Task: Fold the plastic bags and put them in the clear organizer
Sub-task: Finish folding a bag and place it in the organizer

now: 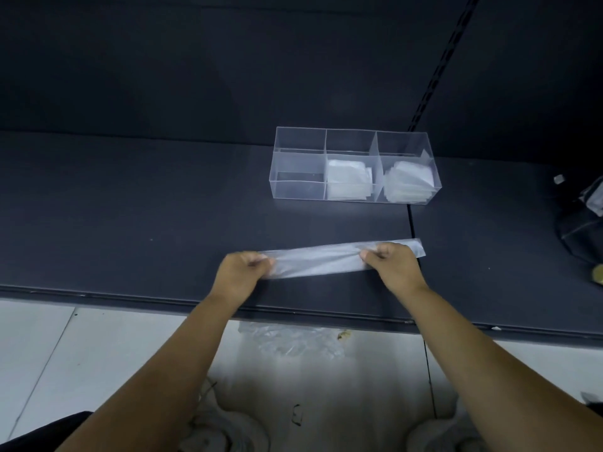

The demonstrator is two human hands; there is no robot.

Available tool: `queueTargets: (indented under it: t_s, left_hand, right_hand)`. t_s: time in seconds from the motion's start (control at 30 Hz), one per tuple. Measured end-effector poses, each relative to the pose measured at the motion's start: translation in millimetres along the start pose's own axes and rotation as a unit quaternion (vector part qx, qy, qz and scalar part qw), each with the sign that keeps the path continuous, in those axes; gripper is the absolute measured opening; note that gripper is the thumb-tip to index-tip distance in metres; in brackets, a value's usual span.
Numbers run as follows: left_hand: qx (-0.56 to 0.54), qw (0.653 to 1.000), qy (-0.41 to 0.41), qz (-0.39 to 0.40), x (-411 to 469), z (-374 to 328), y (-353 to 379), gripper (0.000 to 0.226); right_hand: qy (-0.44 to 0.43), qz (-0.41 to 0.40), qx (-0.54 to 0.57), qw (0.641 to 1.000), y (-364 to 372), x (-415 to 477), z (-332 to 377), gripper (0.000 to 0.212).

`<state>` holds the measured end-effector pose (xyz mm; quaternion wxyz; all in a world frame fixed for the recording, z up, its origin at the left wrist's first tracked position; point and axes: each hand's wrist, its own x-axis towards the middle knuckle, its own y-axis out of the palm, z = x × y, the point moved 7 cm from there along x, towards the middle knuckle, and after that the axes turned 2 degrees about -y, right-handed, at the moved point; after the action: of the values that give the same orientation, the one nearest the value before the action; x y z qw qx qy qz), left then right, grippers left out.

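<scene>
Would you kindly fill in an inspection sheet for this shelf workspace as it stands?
Surface: dark shelf, matte, with a seam towards the right.
Job's things: clear organizer at the back; folded bags in its middle and right compartments, none seen in the left; one plastic bag folded into a long strip on the shelf.
Clutter: crumpled plastic on the floor; dark object at the right edge.
Grippers: left hand and right hand each pinch the strip, the right one short of its end.
Cables: nothing seen.
Surroundings: dark back panel, slotted upright, pale tiled floor.
</scene>
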<state>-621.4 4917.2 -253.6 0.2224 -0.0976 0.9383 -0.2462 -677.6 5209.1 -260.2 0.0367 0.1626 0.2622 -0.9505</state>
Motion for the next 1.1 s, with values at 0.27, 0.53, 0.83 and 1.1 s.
queueTargets:
  t_s: [0.27, 0.53, 0.83, 1.1]
  left_hand:
    - [0.182, 0.951, 0.035, -0.249, -15.7, -19.7, -8.1, 0.011]
    - [0.397, 0.910, 0.115, -0.043, -29.6, -23.6, 108.4, 0.065]
    - [0.462, 0.881, 0.092, -0.045, -23.3, -10.3, 112.1, 0.077]
    - [0.473, 0.874, 0.100, -0.043, -23.1, -10.5, 110.0, 0.079]
  right_hand:
    - [0.028, -0.070, -0.092, 0.993, 5.0, 9.2, 8.2, 0.021]
    - [0.014, -0.068, -0.140, 0.988, 6.4, 9.2, 10.9, 0.016]
    - [-0.056, -0.094, -0.304, 0.946, -72.7, 32.4, -8.3, 0.031]
    - [-0.104, 0.036, -0.363, 0.925, -69.6, 51.6, -2.4, 0.007]
